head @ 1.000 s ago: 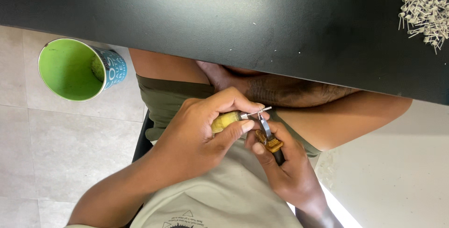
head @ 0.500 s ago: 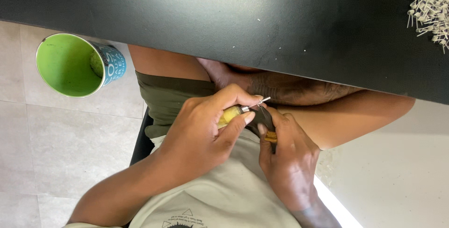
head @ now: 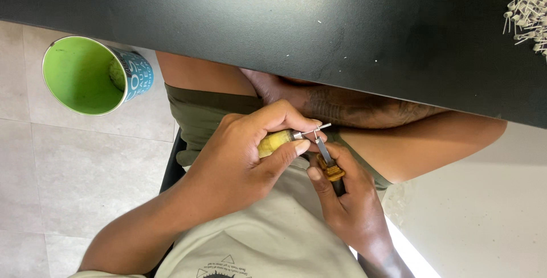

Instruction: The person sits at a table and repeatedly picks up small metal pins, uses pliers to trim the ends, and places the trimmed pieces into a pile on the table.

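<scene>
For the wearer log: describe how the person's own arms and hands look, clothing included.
Both forearms are bare, with no sleeve showing at the wrist. The left hand and right hand wear no gloves, and no rings or watch show. Nails are short and plain. A pale cream shirt with a small dark print covers the torso.

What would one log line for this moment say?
left hand: grips yellow tool | right hand: holds small blade at tool tip | green cup: on floor

Yellow-handled tool (head: 274, 142) mostly hidden in left hand (head: 239, 164) — white pins (head: 527, 7) cut off at edge.
</scene>
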